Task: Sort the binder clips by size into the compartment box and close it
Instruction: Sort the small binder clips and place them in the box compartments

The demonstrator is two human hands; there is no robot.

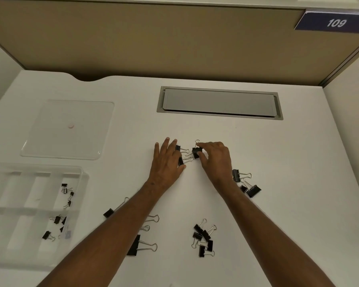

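Black binder clips lie scattered on the white desk. My right hand (216,160) pinches one medium clip (195,151) between thumb and fingers at mid-desk. My left hand (167,160) rests flat beside it, its fingers on two small clips (181,160). A clear compartment box (0,204) stands at the left edge with several small clips (67,193) in its right-hand compartments. Its clear lid (50,121) lies flat behind it. A heap of medium clips (203,237) sits near the front, and a large clip (134,245) shows beside my left forearm.
Larger clips (247,183) lie to the right of my right wrist. A grey cable hatch (219,103) is set into the desk at the back. A beige partition (153,38) closes the far side, with a blue sign reading 109 (336,22).
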